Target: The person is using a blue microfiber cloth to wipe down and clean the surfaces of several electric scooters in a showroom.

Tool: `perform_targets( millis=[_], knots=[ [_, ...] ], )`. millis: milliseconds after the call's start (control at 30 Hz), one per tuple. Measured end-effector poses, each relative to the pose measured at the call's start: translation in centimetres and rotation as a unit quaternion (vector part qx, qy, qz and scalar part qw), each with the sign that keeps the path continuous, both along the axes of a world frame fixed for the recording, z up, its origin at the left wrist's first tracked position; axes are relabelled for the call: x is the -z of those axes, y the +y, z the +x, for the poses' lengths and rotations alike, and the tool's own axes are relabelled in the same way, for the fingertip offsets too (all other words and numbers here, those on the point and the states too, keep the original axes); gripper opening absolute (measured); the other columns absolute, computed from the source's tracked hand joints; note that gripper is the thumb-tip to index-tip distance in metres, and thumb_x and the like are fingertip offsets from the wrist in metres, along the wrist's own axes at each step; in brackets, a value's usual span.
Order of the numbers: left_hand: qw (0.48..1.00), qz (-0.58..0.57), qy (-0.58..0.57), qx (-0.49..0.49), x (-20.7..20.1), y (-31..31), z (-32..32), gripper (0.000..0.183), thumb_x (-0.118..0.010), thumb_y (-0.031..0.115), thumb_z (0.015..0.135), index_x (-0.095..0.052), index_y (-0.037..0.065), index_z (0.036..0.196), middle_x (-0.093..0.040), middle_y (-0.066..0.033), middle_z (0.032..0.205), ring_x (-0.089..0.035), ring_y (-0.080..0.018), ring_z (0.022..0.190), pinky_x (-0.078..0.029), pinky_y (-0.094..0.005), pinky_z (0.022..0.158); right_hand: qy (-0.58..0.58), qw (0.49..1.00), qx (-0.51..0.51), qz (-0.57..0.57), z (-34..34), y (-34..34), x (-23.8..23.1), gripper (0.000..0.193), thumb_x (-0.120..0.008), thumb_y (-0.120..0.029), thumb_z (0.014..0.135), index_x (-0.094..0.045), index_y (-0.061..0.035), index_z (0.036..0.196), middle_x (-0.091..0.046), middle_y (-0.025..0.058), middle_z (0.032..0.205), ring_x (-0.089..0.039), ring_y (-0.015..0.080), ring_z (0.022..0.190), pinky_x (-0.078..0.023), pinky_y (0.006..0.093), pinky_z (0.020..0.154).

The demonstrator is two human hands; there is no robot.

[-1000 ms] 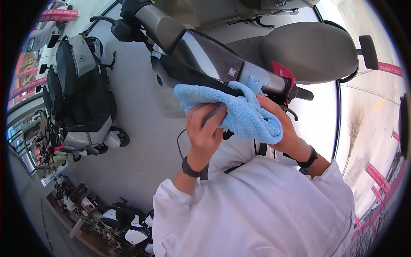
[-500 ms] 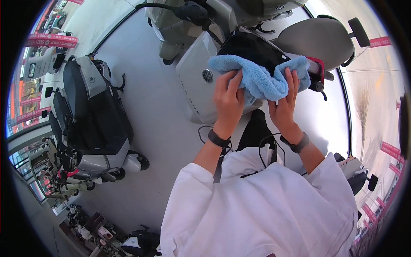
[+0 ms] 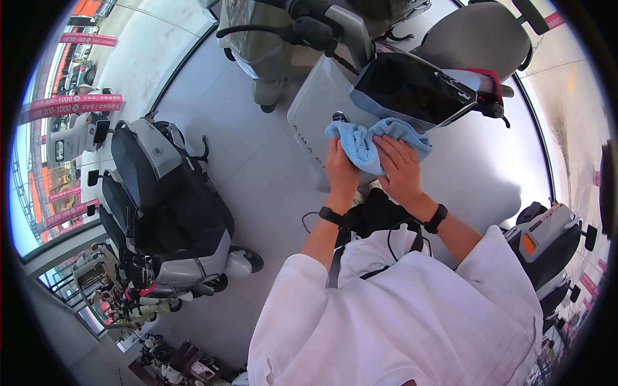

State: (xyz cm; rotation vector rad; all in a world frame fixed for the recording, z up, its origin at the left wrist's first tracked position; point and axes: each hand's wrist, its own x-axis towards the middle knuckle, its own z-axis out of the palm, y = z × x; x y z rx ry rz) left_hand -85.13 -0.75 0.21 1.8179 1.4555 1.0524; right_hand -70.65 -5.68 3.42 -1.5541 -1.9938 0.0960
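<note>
A fluffy light-blue towel (image 3: pixel 358 149) is bunched between my two hands, just below the front of a pale scooter. My left hand (image 3: pixel 342 172) grips its left end, with most of the fingers hidden under the folds. Over the towel's middle, my right hand (image 3: pixel 400 166) presses with its fingers close together, holding the cloth. Beyond the towel is the scooter's glossy black front panel (image 3: pixel 412 90), fully uncovered. The pale body panel (image 3: pixel 315 96) beside it carries a round emblem (image 3: pixel 341 117) near the towel's upper edge.
The scooter's black handlebar grip (image 3: pixel 312 32) and brake lever reach out to the left above the panel. A grey rounded seat (image 3: pixel 473 40) lies at the far right. Several dark scooters (image 3: pixel 174 186) stand on the left, and another scooter (image 3: pixel 544 241) is close on my right.
Both hands have drawn the towel toward me, off the black panel it partly covered. My right hand's fingers now lie over the cloth. The whole view has shifted a little.
</note>
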Motion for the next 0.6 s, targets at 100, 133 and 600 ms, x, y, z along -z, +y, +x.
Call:
perform_targets(
  millis=[100, 133, 600],
  knots=[
    [0.995, -0.084, -0.038, 0.028, 2.1, -0.8, -3.4, 0.033, -0.067, 0.0, 0.078, -0.056, 0.001, 0.109, -0.058, -0.0162, 0.112, -0.059, -0.0359, 0.099, -0.048, -0.0359, 0.084, -0.019, 0.997, -0.048, -0.055, -2.5, -0.6, 1.5, 0.057, -0.066, -0.011, 0.072, -0.053, -0.0078, 0.127, -0.051, 0.0052, 0.135, -0.046, 0.0216, 0.126, -0.034, 0.0386, 0.104],
    [0.99, -0.134, -0.024, 0.02, 3.6, -1.2, -5.1, 0.035, -0.066, 0.0, 0.078, -0.056, 0.001, 0.112, -0.059, -0.0151, 0.11, -0.059, -0.0349, 0.099, -0.047, -0.0355, 0.085, -0.022, 0.995, -0.059, -0.074, -3.7, -0.9, 2.3, 0.06, -0.068, -0.012, 0.07, -0.053, -0.0083, 0.128, -0.051, 0.0057, 0.134, -0.046, 0.021, 0.125, -0.036, 0.0367, 0.101],
    [0.967, 0.055, -0.014, 0.248, 0.6, 8.9, -11.8, 0.036, -0.069, 0.002, 0.07, -0.062, 0.004, 0.105, -0.06, -0.0128, 0.099, -0.06, -0.0347, 0.087, -0.049, -0.0406, 0.073, 0.151, 0.934, 0.312, -0.088, -11.6, -0.1, 3.6, 0.048, -0.065, -0.001, 0.07, -0.058, -0.0034, 0.117, -0.058, 0.0109, 0.119, -0.055, 0.0291, 0.109, -0.043, 0.0391, 0.093]
  ],
)
